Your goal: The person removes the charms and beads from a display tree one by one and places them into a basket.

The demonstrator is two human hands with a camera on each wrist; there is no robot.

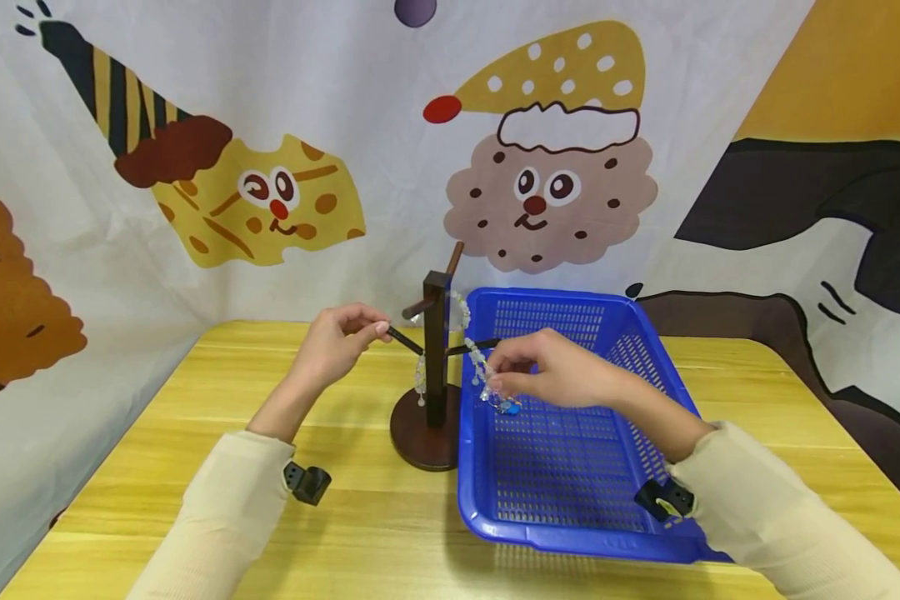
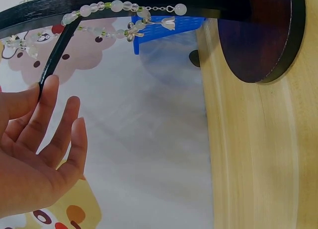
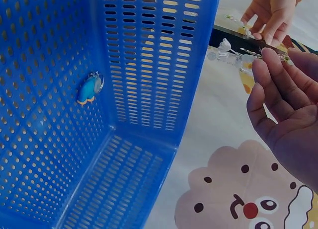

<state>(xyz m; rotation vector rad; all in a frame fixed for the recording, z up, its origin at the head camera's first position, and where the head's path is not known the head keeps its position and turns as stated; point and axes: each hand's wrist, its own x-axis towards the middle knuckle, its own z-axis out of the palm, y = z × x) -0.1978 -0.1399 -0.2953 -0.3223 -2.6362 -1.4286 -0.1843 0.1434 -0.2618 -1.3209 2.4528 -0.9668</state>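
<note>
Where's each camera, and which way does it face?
Head: on the head, facing forward and down at the dark stand; left hand, right hand and sleeves show.
Left wrist: worn there, facing past the left hand toward the stand and backdrop; only that hand shows.
Right wrist: worn there, facing into the blue basket; the right hand shows, the left beyond.
Head and right wrist share the basket and both hands.

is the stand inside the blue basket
No, the stand has its round base on the table, beside the basket.
</note>
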